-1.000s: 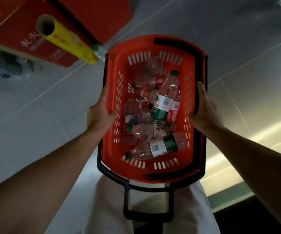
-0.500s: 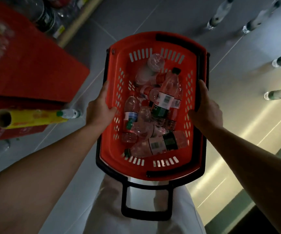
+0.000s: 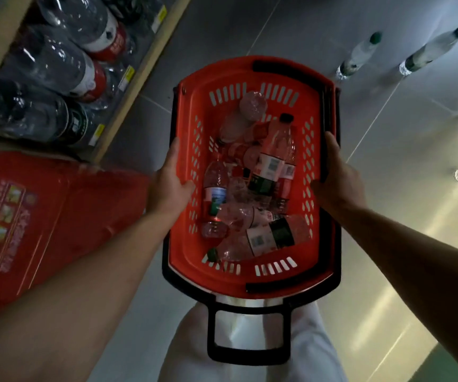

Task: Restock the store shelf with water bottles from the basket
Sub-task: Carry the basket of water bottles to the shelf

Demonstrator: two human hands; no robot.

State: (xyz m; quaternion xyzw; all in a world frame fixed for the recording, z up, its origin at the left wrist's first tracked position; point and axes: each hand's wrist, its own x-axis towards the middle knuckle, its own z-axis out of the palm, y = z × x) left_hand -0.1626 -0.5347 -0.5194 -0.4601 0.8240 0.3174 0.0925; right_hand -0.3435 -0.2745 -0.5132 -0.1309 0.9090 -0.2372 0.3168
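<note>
A person holds a red basket (image 3: 183,252) out in front, above the grey floor (image 3: 318,31). The left hand (image 3: 168,186) grips the left rim of the basket, with the thumb curled over the edge and inside. The right hand (image 3: 336,180) grips the right rim, with the thumb lying along the black strip there. Both hands are closed tight on the basket.

Inside the basket lies a jumbled pile of water bottles (image 3: 252,188). Some have red labels and some have green ones. One bottle with a dark cap (image 3: 274,158) leans up on top of the others. Another bottle with a green label (image 3: 272,237) lies flat at the near end. A black handle (image 3: 248,354) hangs down from the near end of the basket, in front of the person's pale trousers (image 3: 316,348).

At the far left is the store shelf (image 3: 128,86), with big clear bottles (image 3: 65,64) lying packed on it. They are dark and blurry, so they may be large water jugs. Just near of the shelf sits a red box (image 3: 57,213). At the far right, a few more bottles (image 3: 431,51) stand on the floor, well apart from the basket.
</note>
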